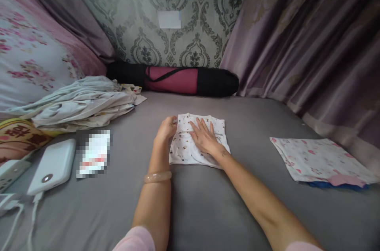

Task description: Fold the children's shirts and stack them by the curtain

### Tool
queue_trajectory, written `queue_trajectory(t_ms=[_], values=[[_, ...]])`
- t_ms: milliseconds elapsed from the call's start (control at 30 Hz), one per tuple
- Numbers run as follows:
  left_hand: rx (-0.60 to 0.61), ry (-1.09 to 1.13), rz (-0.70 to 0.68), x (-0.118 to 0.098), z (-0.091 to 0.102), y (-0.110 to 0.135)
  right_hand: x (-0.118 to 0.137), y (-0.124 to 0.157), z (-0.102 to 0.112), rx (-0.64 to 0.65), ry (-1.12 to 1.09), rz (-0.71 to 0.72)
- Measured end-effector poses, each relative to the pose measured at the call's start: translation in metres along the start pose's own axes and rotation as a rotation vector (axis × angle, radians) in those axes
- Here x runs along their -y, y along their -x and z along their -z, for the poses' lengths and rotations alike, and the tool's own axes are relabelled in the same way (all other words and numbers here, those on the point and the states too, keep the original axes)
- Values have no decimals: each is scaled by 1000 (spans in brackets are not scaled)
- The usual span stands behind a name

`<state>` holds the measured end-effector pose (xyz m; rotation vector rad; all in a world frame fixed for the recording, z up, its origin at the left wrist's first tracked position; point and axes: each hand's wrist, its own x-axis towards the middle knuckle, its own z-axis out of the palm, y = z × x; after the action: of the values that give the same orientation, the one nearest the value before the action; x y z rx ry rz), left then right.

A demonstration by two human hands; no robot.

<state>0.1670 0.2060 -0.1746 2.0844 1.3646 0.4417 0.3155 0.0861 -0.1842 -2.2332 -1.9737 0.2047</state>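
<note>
A small white patterned garment [185, 148] lies folded on the grey bed sheet [208, 203] in the middle. My right hand [204, 136] rests flat on top of it with fingers stretched out. My left hand [166, 128] is at the garment's left upper edge, fingers curled onto the fabric there. A pale bangle [157, 177] sits on my left wrist.
A folded floral cloth stack [317, 158] lies at the right. A heap of pale laundry [80, 104] is at the left, with a white power bank [53, 166] and cables in front. A rolled black-and-red mat bag [178, 80] lies along the wall. Curtains [311, 45] hang on the right.
</note>
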Motion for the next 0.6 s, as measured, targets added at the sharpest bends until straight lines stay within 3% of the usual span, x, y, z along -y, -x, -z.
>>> queue_trajectory(t_ms=[200, 300, 433, 600], values=[[29, -139, 112, -9, 4, 8, 20, 22, -8, 103, -42, 65], [92, -183, 113, -9, 6, 19, 19, 36, -4, 69, -59, 90], [153, -237, 101, -4, 8, 47, 19, 62, -7, 22, -68, 83], [95, -397, 61, -5, 2, 85, 15, 75, -3, 88, -195, 95]])
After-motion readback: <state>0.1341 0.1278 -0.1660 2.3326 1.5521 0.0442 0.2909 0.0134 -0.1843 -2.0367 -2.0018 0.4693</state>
